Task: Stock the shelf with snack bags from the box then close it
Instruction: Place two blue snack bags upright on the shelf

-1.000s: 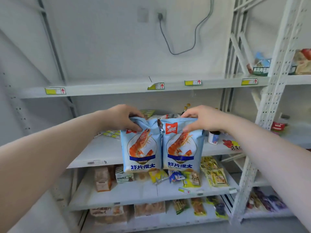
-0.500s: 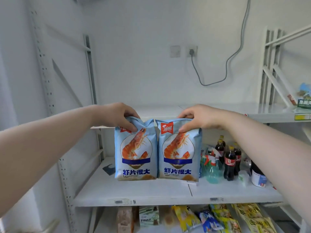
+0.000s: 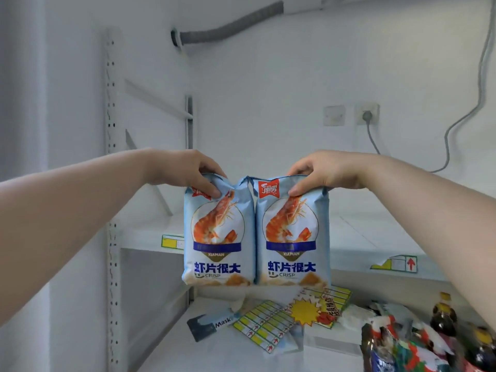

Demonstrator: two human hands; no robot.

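Two thin pinches: left hand (image 3: 185, 170) holds the left prawn-crisp bag (image 3: 218, 232) by its top seal, right hand (image 3: 324, 170) the right prawn-crisp bag (image 3: 292, 232). Either may slip, or topple off the shelf (image 3: 375, 232) at 4 o'clock.

White lower shelf (image 3: 214, 355) with mask packet (image 3: 206, 324), yellow label sheets (image 3: 264, 327) and dark bottles (image 3: 442, 318) at right

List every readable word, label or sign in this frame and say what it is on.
"虾片很大" and "CRISP": left shrimp crisp bag and right shrimp crisp bag.
"XIAPIAN": right shrimp crisp bag.
"Mask": dark packet.
Red up arrow: shelf-edge tag.
Red brand logo, starburst sign, label sheet: too blurred to read.
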